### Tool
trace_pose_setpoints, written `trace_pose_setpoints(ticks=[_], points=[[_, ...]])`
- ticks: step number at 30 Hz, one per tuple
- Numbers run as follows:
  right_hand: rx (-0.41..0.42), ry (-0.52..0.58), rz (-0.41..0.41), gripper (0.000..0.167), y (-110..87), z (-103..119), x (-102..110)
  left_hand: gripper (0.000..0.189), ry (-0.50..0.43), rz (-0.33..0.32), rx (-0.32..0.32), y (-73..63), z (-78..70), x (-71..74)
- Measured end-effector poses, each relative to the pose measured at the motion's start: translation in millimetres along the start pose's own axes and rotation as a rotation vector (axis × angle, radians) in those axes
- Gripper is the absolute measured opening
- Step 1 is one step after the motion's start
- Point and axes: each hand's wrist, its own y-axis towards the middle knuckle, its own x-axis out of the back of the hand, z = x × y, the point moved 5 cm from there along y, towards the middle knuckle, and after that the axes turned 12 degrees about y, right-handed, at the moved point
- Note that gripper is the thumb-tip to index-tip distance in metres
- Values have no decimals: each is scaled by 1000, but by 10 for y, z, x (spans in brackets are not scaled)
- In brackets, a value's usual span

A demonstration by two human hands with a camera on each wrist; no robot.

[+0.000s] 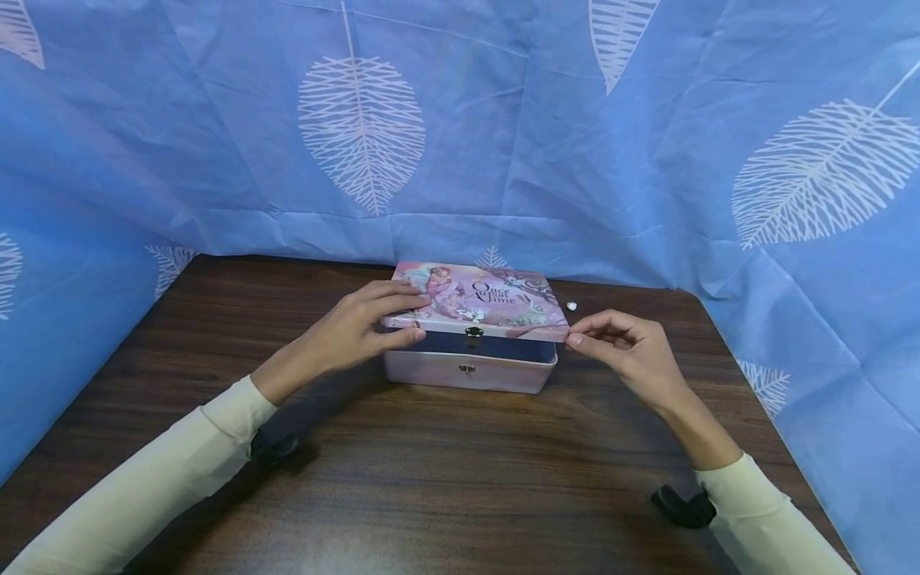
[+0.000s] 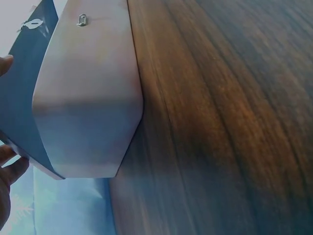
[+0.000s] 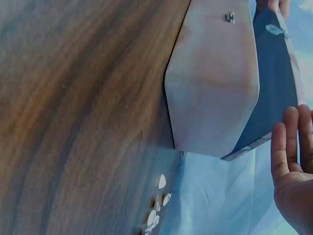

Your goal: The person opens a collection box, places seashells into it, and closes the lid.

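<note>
A pink tin box [image 1: 470,375] with a small front catch stands on the table, and its dark inside shows under the raised front of its lid [image 1: 496,291]. "Once Upon a Time" is printed on the lid, which tilts down toward the back. My left hand [image 1: 359,323] holds the lid's left front corner, fingers over the top and thumb at the front edge. At the right front corner, my right hand [image 1: 628,351] pinches the lid between thumb and fingers. A metal clasp [image 1: 473,332] hangs from the lid's front edge.
Several small white pieces [image 3: 152,218] lie on the brown wooden table [image 1: 431,479] beyond the box's right side; the head view shows one white piece [image 1: 571,306] there. A blue curtain [image 1: 460,160] with white leaf prints hangs behind the table.
</note>
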Motion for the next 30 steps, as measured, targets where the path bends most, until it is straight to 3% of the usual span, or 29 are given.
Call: trace_pose_setpoints(ticks=[5, 9, 15, 25, 30], points=[[38, 29, -33, 16, 57, -45, 68, 53, -34, -16, 20, 23, 12, 26], [61, 59, -15, 27, 104, -118, 94, 52, -58, -32, 20, 27, 29, 34], [92, 19, 45, 42, 156, -211, 91, 51, -99, -52, 36, 43, 38, 34], [282, -80, 57, 45, 174, -194, 22, 49, -128, -112, 61, 91, 47, 63], [318, -69, 13, 43, 191, -178, 2, 48, -164, -124, 98, 115, 58, 82]])
